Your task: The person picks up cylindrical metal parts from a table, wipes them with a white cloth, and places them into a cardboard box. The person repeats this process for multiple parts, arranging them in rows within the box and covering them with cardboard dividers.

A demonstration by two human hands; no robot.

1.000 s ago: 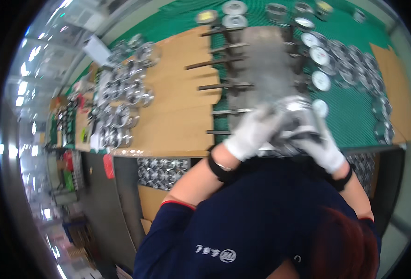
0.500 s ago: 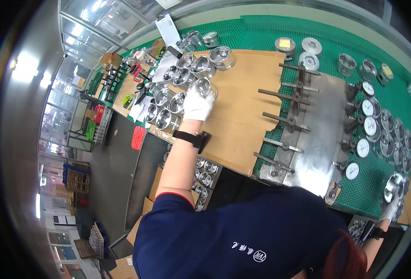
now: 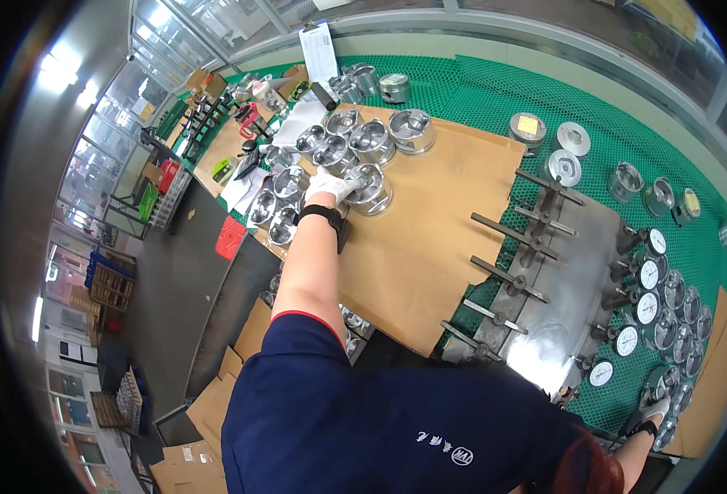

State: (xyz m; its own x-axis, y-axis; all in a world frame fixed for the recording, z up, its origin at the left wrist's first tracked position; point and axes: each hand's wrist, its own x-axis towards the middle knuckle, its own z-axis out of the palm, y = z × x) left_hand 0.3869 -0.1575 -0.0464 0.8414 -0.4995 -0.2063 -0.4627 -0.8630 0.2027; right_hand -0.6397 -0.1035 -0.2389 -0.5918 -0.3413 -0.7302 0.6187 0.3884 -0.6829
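Gripping a shiny piston (image 3: 369, 191) – left hand (image 3: 328, 185) closed, right hand (image 3: 654, 409) unclear, far apart

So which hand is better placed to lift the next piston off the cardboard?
Left. The gloved left hand is already on a shiny piston among the cluster on the cardboard sheet. The right hand is far off at the bench's right edge, beside the dial gauges.
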